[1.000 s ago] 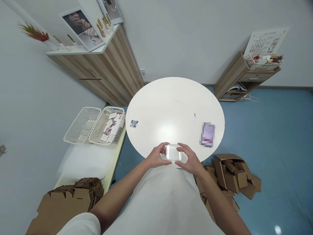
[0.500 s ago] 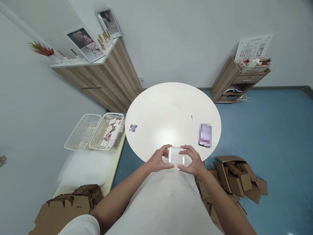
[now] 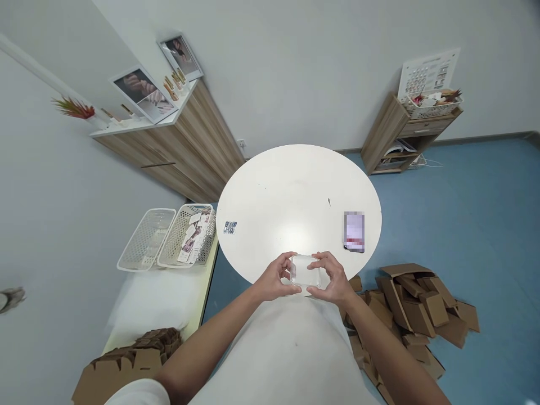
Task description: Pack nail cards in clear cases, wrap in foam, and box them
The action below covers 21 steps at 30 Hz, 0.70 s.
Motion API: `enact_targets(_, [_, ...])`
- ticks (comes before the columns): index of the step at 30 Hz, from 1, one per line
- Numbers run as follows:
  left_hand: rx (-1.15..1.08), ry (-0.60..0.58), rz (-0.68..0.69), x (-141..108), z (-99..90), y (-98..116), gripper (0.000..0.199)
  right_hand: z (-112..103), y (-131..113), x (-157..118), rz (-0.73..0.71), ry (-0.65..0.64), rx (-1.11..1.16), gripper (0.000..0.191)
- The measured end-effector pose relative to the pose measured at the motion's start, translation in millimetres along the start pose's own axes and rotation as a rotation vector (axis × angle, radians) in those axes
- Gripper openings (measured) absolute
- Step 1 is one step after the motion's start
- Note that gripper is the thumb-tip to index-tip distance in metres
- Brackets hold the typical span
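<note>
A small clear rectangular case [image 3: 305,271] is held between both hands at the near edge of the white oval table [image 3: 291,185]. My left hand [image 3: 275,277] grips its left side, thumb at the lower corner and fingers at the upper one. On the right side, my right hand [image 3: 333,277] holds it the same way, one finger lying over its face. A small patterned sheet [image 3: 230,227] lies at the table's left. Toward the right lies a blurred purple item [image 3: 354,230] with a dark edge beneath it.
White baskets, one [image 3: 145,239] beside another holding cards [image 3: 185,239], stand on a side surface at left, with flat cardboard [image 3: 113,374] nearer. Brown boxes [image 3: 422,309] are heaped on the floor at right. Wooden cabinets [image 3: 198,140] stand behind.
The view has shifted slightly, so the surroundings sit a little differently in the frame. Both hands keep hold of the clear case in nearly the same pose.
</note>
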<state>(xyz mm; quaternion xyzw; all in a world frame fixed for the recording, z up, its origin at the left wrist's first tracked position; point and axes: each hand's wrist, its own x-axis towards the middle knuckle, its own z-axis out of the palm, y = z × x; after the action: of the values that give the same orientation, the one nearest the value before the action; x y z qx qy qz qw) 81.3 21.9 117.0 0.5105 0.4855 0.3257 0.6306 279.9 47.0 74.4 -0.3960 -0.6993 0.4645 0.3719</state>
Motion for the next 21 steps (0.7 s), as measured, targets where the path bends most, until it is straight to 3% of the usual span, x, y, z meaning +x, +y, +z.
enact_targets(5, [-0.056, 0.006, -0.029, -2.8, 4.4, -7.5, 0.073, 5.7, -2.1, 5.8, -0.047, 0.071, 0.082, 0.038])
enact_targets(10, [-0.149, 0.012, -0.024, -1.3, 2.8, -2.4, 0.076, 1.1, -12.5, 18.2, 0.003, 0.021, 0.113, 0.042])
enact_targets(14, [-0.242, 0.025, -0.153, 1.9, -4.0, -2.7, 0.077, 1.1, -15.1, 20.4, 0.020, 0.017, 0.103, 0.043])
enact_targets(18, [-0.227, 0.126, -0.203, 2.7, -10.3, -19.9, 0.053, 5.2, -14.8, 20.6, 0.072, -0.019, 0.092, 0.039])
enact_targets(21, [-0.165, 0.160, -0.161, 1.8, -13.0, -34.1, 0.039, 8.5, -13.6, 27.3, 0.234, -0.041, 0.155, 0.026])
